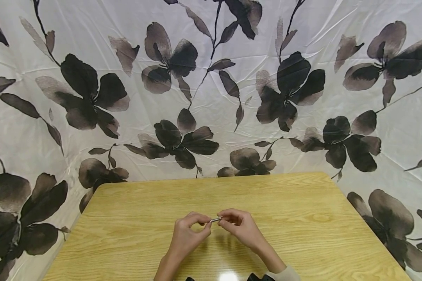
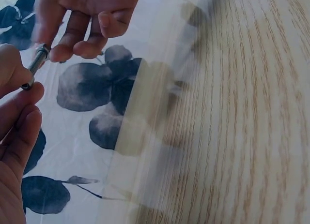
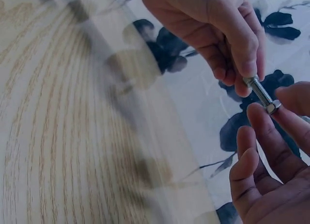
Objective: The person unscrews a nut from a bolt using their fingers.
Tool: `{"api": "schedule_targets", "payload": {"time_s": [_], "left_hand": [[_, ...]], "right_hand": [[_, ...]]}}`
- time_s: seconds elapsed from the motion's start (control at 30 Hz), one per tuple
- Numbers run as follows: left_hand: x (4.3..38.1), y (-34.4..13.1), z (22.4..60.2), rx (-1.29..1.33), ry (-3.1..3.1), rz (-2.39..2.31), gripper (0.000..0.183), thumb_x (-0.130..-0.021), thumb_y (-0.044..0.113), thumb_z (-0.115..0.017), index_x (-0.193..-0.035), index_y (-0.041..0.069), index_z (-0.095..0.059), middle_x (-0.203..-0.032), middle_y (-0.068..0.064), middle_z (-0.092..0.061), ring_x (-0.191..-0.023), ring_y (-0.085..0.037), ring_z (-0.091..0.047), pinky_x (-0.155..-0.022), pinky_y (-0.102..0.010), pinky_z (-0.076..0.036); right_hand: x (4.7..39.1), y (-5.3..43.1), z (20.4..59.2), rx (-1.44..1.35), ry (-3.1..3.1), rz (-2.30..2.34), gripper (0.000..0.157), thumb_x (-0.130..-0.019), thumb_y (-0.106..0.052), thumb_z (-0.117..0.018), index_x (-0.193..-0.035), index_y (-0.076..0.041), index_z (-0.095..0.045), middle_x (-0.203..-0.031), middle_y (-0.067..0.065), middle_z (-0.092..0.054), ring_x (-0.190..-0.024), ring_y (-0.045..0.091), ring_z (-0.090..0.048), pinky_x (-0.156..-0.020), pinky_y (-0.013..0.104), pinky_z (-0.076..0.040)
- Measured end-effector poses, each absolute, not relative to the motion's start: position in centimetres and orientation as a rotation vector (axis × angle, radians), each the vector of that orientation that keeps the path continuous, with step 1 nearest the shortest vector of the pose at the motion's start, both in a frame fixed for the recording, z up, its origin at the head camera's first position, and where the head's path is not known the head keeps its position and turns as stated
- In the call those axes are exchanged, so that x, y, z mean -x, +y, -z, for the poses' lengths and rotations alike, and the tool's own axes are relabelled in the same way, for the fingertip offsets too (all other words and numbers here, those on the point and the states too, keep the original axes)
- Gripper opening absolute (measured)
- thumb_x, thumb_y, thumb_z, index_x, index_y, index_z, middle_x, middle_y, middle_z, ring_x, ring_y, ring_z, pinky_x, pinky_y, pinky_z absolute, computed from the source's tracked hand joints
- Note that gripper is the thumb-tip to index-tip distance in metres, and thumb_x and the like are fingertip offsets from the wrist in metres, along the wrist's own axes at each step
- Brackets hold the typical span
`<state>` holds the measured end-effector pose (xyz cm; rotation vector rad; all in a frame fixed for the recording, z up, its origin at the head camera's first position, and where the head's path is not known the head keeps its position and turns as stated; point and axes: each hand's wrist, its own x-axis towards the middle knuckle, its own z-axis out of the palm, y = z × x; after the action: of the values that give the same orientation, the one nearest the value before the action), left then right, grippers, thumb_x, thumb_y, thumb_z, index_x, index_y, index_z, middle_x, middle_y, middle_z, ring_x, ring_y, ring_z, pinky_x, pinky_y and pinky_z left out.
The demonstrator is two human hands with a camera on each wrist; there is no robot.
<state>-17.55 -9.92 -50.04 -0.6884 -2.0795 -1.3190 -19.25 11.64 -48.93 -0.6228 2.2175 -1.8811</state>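
A small silver hex bolt spans the space between my two hands, held above the table. My left hand pinches its threaded end between thumb and forefinger. A slightly wider metal rim shows right at those fingertips in the right wrist view. The hex head points toward my right hand, whose thumb and forefinger sit on either side of it. The other fingers of the right hand are loosely bent beneath. In the left wrist view the bolt slants up from the left fingertips toward the right hand.
Under both hands lies a light wood-grain table with rounded far corners. A white cloth with dark flowers hangs behind it and along both sides.
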Motion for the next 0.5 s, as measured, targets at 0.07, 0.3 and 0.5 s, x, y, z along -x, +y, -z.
{"api": "schedule_targets", "payload": {"time_s": [0.07, 0.3, 0.5], "left_hand": [[17.54, -9.91, 50.05, 0.690, -2.082, 1.323, 0.026, -0.076, -0.006, -0.084, -0.089, 0.017, -0.080, -0.083, -0.003, -0.077, -0.073, -0.017, -0.071, -0.065, -0.034, -0.061], [17.51, -9.90, 50.08, 0.693, -2.091, 1.325, 0.026, -0.078, -0.006, -0.083, -0.090, 0.018, -0.079, -0.084, 0.000, -0.077, -0.074, -0.016, -0.071, -0.065, -0.034, -0.062], [17.54, -9.94, 50.07, 0.685, -2.081, 1.320, 0.027, -0.077, -0.006, -0.084, -0.089, 0.018, -0.080, -0.083, -0.001, -0.077, -0.074, -0.013, -0.071, -0.065, -0.035, -0.062]], "right_hand": [[19.26, 11.64, 48.93, 0.613, 2.216, 1.891, 0.027, -0.101, -0.020, -0.067, -0.122, -0.004, -0.072, -0.108, 0.020, -0.073, -0.095, 0.025, -0.071, -0.069, 0.028, -0.055], [19.25, 11.64, 48.91, 0.598, 2.248, 1.902, 0.024, -0.099, -0.020, -0.070, -0.119, -0.007, -0.073, -0.114, 0.019, -0.073, -0.093, 0.014, -0.069, -0.070, 0.028, -0.056], [19.35, 11.57, 48.86, 0.598, 2.230, 1.900, 0.029, -0.098, -0.019, -0.072, -0.122, -0.004, -0.072, -0.116, 0.021, -0.073, -0.094, 0.014, -0.070, -0.073, 0.030, -0.058]]}}
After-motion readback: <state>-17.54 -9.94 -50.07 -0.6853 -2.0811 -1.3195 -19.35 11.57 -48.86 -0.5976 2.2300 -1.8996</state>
